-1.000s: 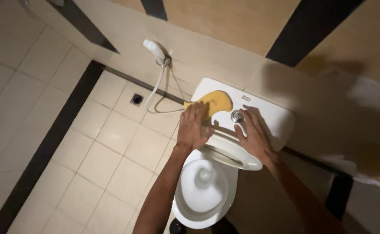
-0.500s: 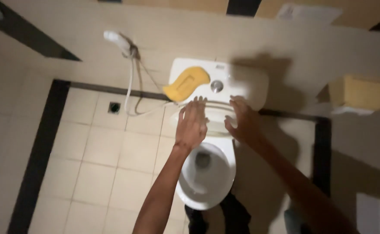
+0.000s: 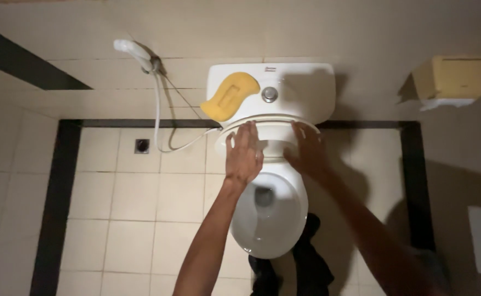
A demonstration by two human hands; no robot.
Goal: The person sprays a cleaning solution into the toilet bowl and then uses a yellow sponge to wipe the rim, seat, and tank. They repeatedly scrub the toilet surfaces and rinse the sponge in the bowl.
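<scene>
Nearest to me: toilet bowl (image 3: 268,219), open, water visible at the bottom, dark clothing below its front edge.

Above it, left hand (image 3: 244,156) lies flat, fingers (image 3: 247,134) spread wide and straight, palm down on the raised seat and lid (image 3: 270,131), which lean back toward the tank. Right hand (image 3: 308,153) rests on the right side of the same rim, fingers loosely extended. Neither hand is closed around anything; both only press or steady.

Beyond: cistern (image 3: 300,90) with a round flush button (image 3: 269,94). A yellow sponge (image 3: 228,96) lies on the cistern lid, left part, overhanging its front edge just above the left hand.

Farther: bidet sprayer (image 3: 136,52) on the wall, hose looping down. Floor drain (image 3: 141,146). Paper dispenser (image 3: 454,79) at far right.

Risks, my judgement:
- Flat palms give no grip; if I let go, the seat could drop and slam onto the bowl.
- A knock against the cistern could tip the overhanging sponge into the open bowl.
- Dim light; wet rim cannot be ruled out, so a slip is possible.
</scene>
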